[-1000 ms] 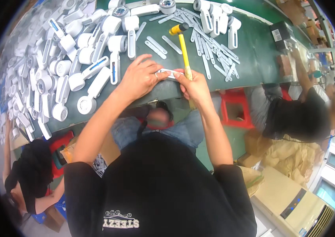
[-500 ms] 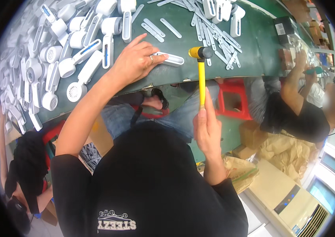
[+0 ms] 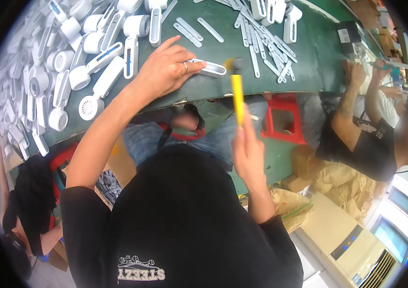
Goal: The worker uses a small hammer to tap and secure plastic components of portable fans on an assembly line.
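Note:
My left hand [image 3: 168,67] lies over a white plastic handle [image 3: 213,70] near the front edge of the table, holding it down with thumb and fingers while one finger sticks up. Only the handle's rounded, recessed end shows; the rest is hidden under the hand. My right hand [image 3: 249,156] is closed round the yellow grip of a small mallet [image 3: 237,96], held upright. The mallet's yellow-and-black head is blurred and sits just right of the handle's end; whether they touch, I cannot tell.
Many white round-headed handheld housings [image 3: 88,109] are heaped on the left of the green table [image 3: 175,113]. Flat grey strips [image 3: 257,62] lie farther back. A red stool [image 3: 283,120] stands below the table edge. At the right another person [image 3: 358,129] works; someone sits at the left.
The mallet and my right hand have shifted slightly left, bringing the mallet head closer to the handle's end. My left hand stays on the handle. The person at the right has moved their arms.

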`<state>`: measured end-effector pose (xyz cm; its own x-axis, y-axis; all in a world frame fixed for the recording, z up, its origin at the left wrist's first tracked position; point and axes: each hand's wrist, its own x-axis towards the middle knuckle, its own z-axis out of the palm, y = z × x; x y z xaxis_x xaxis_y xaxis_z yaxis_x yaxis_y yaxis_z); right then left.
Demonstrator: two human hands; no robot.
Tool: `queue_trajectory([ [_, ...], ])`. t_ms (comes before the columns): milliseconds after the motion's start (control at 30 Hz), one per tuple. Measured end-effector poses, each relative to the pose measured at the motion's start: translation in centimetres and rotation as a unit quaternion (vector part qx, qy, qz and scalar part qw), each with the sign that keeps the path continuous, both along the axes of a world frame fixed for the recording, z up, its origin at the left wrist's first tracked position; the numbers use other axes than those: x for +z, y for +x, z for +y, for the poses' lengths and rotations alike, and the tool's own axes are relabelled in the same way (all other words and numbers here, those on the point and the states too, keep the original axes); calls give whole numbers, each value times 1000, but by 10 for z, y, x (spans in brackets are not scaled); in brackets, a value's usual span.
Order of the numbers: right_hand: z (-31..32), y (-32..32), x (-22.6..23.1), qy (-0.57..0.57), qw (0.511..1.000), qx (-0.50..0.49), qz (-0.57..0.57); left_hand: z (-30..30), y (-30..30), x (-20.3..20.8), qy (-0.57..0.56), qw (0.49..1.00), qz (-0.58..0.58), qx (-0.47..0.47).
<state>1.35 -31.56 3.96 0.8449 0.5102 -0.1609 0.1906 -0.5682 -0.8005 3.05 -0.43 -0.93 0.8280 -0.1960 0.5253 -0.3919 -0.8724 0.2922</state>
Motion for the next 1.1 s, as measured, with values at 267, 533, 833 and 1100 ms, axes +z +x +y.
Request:
queue_trajectory([
  [267, 0, 14, -5, -42, 999, 19, 17, 0, 0, 1, -20, 999, 35, -1],
  [533, -9, 15, 23, 182, 965, -83, 169, -32, 7, 41, 100, 984, 98, -108],
  [833, -4, -1, 13, 117, 988, -14, 105, -19, -67, -10, -110, 987, 48, 110],
  [1100, 16, -13, 40, 41, 999, -2, 27, -17, -40, -21, -118, 984, -67, 115],
])
